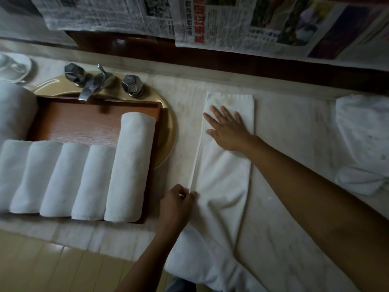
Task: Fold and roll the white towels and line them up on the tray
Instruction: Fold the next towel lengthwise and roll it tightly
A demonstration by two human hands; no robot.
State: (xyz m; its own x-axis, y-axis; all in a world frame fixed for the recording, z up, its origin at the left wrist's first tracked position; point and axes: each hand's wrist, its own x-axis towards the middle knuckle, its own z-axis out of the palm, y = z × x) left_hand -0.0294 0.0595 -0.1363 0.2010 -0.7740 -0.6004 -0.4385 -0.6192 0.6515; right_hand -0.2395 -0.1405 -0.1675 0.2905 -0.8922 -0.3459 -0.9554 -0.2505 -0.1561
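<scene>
Towel lies folded into a long narrow strip on the counter, just to the right of the sink, running away from you, with its near end spilling over the counter's front edge. Your right hand rests flat on the far half of the strip, palm down, fingers straight and spread apart. Your left hand sits at the strip's left edge nearer to you, fingers curled, thumb and fingertips pinching that edge of the cloth. To the left, a wooden tray sits across the sink, under the tap, and five rolled towels lie side by side along its near part, touching one another; the rightmost roll is longer and reaches further back than the other four. A bigger white roll sits at the far left edge of the view, beyond the row. At the right end of the counter, well apart from your hands, a loose heap of towels lies crumpled. Sheets of newspaper cover the wall behind the counter
</scene>
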